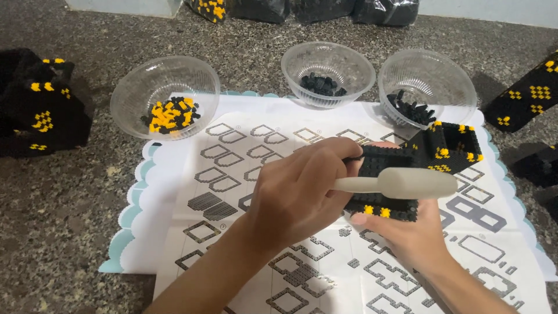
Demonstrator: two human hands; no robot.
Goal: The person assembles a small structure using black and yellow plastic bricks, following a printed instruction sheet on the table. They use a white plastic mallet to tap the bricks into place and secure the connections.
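My left hand (299,189) reaches in from the lower left and grips the thin end of a white plastic tool (407,182), which lies across a black brick model with yellow studs (444,145). Its fingertips also touch the model's left edge. My right hand (407,235) holds the model from beneath, thumb against its lower front row of black and yellow bricks (381,209). The model is box-shaped and open on top, held just above a printed instruction sheet (232,174).
Three clear bowls stand at the sheet's far edge: one with yellow and black bricks (165,96), two with black bricks (328,67) (427,84). Finished black-and-yellow brick pieces sit at the left (40,110) and right (526,96). Dark bags (325,10) lie at the back.
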